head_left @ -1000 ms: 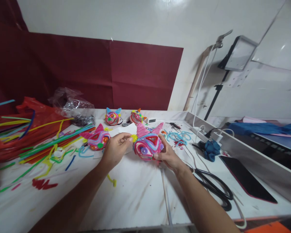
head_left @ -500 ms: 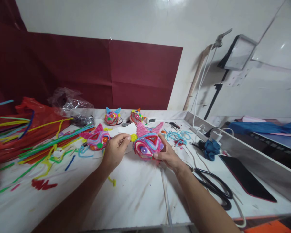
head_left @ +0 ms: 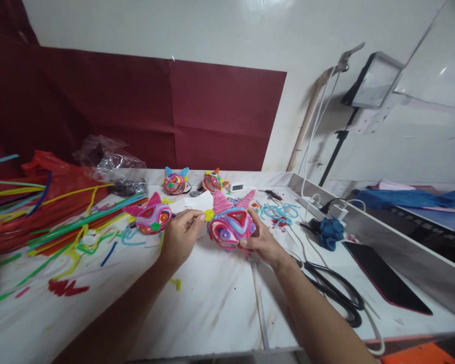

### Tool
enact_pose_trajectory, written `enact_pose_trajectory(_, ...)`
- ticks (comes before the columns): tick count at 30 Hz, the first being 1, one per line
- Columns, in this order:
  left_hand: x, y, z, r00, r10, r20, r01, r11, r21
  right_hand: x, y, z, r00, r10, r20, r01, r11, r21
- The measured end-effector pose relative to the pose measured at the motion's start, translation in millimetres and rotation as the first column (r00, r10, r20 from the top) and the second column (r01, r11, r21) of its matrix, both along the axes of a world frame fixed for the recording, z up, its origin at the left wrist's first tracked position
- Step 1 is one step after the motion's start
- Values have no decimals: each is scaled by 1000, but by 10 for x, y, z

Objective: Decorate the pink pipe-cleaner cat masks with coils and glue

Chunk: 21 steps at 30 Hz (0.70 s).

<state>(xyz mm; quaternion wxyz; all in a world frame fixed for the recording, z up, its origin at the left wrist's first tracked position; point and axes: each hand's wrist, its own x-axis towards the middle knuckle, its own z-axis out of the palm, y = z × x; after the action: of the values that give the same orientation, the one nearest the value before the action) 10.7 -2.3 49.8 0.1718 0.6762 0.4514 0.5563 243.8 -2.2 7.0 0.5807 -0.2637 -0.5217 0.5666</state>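
A pink, striped pipe-cleaner head with two pointed pink ears (head_left: 230, 230) is held above the table in front of me. My right hand (head_left: 264, 241) grips its right side, thumb at the lower front. At its left side, my left hand (head_left: 184, 233) pinches a small yellow coil (head_left: 210, 215) between thumb and fingertips. Just left of that hand lies a similar pink-eared head (head_left: 152, 217). Farther back stand a blue-eared head (head_left: 176, 182) and an orange-eared one (head_left: 213, 181).
Bundled pipe cleaners (head_left: 87, 225) and a red plastic bag (head_left: 66, 184) are at the left. Blue pipe cleaners (head_left: 278, 213), a black cable (head_left: 335, 290) and a black flat panel (head_left: 387, 278) lie right. A small white display (head_left: 236, 187) stands behind.
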Motion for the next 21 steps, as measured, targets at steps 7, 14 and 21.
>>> enact_pose_trajectory(7,-15,26,-65,1000,-9,2,9,999,44,1,24,-33,1000,9,-8,-8,1000,11)
enact_pose_trajectory(14,-15,33,-88,1000,-23,10,22,998,65,12,51,-74,1000,11,12,-11,999,35)
enact_pose_trajectory(21,-25,40,-108,999,-38,16,37,998,57,13,48,-78,1000,3,28,-3,1000,17)
